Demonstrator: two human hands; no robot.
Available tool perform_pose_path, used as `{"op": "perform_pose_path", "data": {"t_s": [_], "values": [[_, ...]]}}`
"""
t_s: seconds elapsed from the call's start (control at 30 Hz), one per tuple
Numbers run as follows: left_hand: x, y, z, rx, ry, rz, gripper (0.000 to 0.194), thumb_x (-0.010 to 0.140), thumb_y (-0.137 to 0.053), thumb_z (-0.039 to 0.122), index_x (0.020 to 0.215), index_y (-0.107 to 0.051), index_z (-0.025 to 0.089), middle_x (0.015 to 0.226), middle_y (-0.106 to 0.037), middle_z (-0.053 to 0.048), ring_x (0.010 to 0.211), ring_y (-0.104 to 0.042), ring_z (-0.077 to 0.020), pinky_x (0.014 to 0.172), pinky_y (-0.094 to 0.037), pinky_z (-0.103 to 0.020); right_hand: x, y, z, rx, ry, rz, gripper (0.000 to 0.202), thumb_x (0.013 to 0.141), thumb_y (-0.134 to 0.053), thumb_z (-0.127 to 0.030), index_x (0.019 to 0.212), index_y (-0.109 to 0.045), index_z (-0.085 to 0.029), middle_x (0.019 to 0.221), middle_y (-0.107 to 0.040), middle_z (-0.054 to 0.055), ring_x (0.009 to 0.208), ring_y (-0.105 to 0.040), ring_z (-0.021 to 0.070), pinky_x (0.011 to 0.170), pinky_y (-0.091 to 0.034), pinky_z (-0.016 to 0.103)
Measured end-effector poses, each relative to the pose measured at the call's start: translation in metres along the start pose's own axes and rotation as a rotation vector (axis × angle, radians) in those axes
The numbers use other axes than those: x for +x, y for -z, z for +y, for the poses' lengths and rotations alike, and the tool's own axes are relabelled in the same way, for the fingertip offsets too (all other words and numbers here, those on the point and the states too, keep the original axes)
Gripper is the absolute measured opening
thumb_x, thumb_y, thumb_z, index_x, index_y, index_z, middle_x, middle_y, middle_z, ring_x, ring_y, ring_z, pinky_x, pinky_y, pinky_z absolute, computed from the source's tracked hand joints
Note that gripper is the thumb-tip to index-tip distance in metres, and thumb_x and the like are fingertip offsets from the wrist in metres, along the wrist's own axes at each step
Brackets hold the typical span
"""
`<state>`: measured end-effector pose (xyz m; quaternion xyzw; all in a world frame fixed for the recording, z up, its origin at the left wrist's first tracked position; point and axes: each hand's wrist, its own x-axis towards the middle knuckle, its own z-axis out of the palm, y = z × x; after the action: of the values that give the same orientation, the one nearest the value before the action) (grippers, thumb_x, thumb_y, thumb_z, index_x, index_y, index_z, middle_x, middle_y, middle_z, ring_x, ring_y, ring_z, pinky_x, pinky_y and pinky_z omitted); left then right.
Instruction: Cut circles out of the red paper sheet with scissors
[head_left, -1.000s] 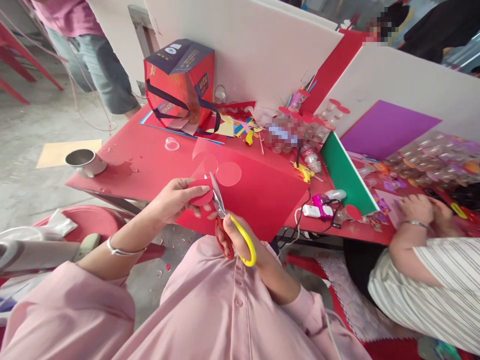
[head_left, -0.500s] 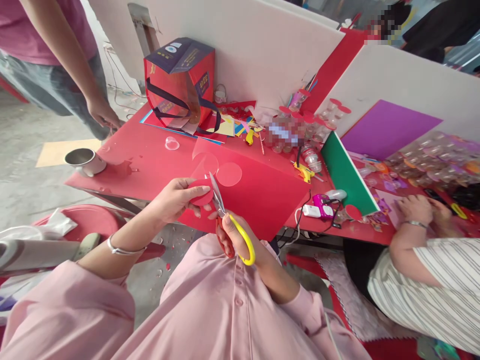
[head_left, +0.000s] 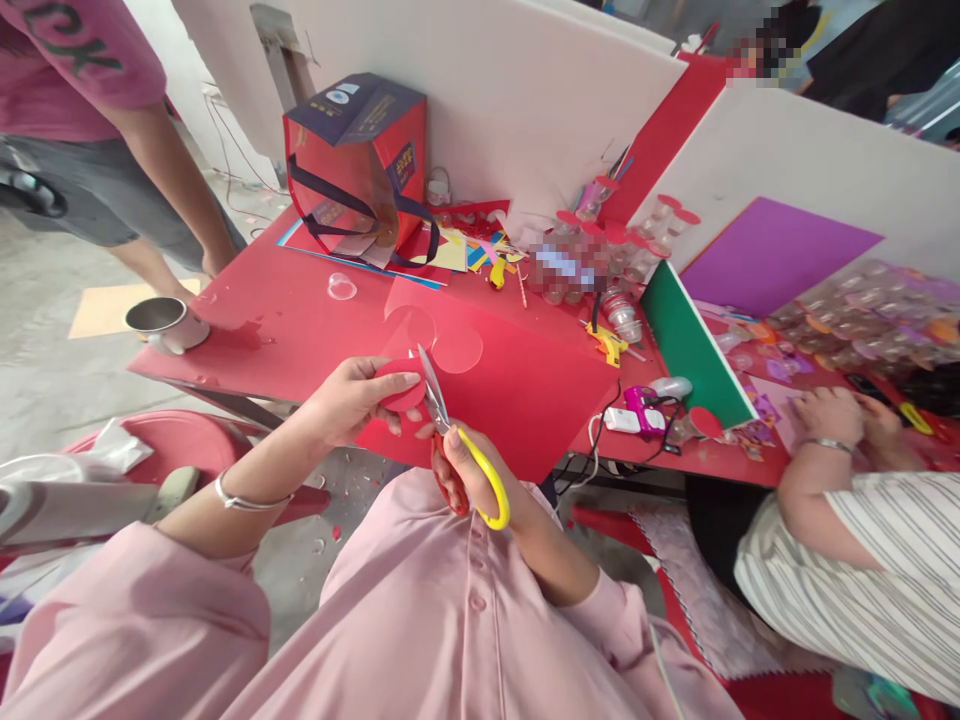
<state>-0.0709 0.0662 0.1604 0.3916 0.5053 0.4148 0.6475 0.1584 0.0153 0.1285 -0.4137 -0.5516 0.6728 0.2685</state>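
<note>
Between the thumb and fingers of my left hand [head_left: 361, 393] is a round piece of red paper [head_left: 405, 388], held in the air above the table's front edge. My right hand [head_left: 474, 468] grips a pair of scissors [head_left: 436, 395] with one yellow and one red handle loop. The blades stand slightly apart, pointing up and away, right beside the edge of the round piece; whether they touch it I cannot tell. Beneath both hands a large red sheet [head_left: 517, 385] lies on the table, with a round cut-out or disc [head_left: 458, 348] showing near its left part.
A metal mug [head_left: 166, 322] stands at the table's left corner. A large red-and-blue bag [head_left: 358, 170] sits at the back. Yellow glue gun [head_left: 609, 343], power adapter [head_left: 646, 412] and clear plastic cups [head_left: 622, 318] are to the right. A co-worker's hands [head_left: 832, 418] work further right; another person stands left.
The person standing on the left has shifted, with the arm now nearer the table. My hands, the scissors and the round paper stay almost where they were.
</note>
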Motion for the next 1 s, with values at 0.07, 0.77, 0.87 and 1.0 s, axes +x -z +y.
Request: {"op": "perform_pose_path", "data": {"t_s": [0.07, 0.77, 0.87, 1.0], "values": [[0.001, 0.0, 0.0, -0.001, 0.0, 0.009, 0.042, 0.073, -0.101, 0.048, 0.084, -0.083, 0.012, 0.071, -0.079, -0.011, 0.058, -0.072, -0.0197, 0.048, -0.059, -0.026, 0.002, 0.001, -0.001, 0.008, -0.009, -0.011, 0.077, 0.099, -0.044, -0.101, 0.108, -0.065, -0.027, 0.069, -0.048, -0.005, 0.049, -0.044, 0.015, 0.05, -0.036, 0.034], [0.045, -0.024, -0.014, -0.081, -0.023, 0.063, 0.035, 0.073, -0.097, 0.041, 0.077, -0.078, 0.012, 0.065, -0.077, -0.01, 0.048, -0.067, -0.016, 0.048, -0.057, -0.025, 0.028, 0.034, 0.006, 0.194, -0.128, -0.008, 0.081, 0.09, -0.063, -0.101, 0.123, -0.068, -0.028, 0.077, -0.056, -0.003, 0.049, -0.048, 0.0133, 0.043, -0.039, 0.03], [0.066, -0.026, -0.015, -0.108, -0.016, 0.093, 0.034, 0.07, -0.097, 0.038, 0.077, -0.078, 0.011, 0.062, -0.076, -0.01, 0.046, -0.066, -0.0159, 0.045, -0.056, -0.023, 0.039, 0.043, 0.008, 0.19, -0.159, 0.008, 0.072, 0.095, -0.065, -0.096, 0.108, -0.064, -0.025, 0.072, -0.055, -0.006, 0.046, -0.047, 0.0103, 0.041, -0.038, 0.026], [0.097, -0.029, -0.011, -0.123, 0.004, 0.137, 0.03, 0.071, -0.094, 0.034, 0.078, -0.077, 0.011, 0.062, -0.077, -0.01, 0.044, -0.065, -0.0145, 0.044, -0.057, -0.021, 0.048, 0.053, 0.013, 0.225, -0.197, 0.048, 0.073, 0.092, -0.07, -0.094, 0.106, -0.064, -0.023, 0.072, -0.057, -0.008, 0.043, -0.047, 0.0075, 0.038, -0.037, 0.021]]}}
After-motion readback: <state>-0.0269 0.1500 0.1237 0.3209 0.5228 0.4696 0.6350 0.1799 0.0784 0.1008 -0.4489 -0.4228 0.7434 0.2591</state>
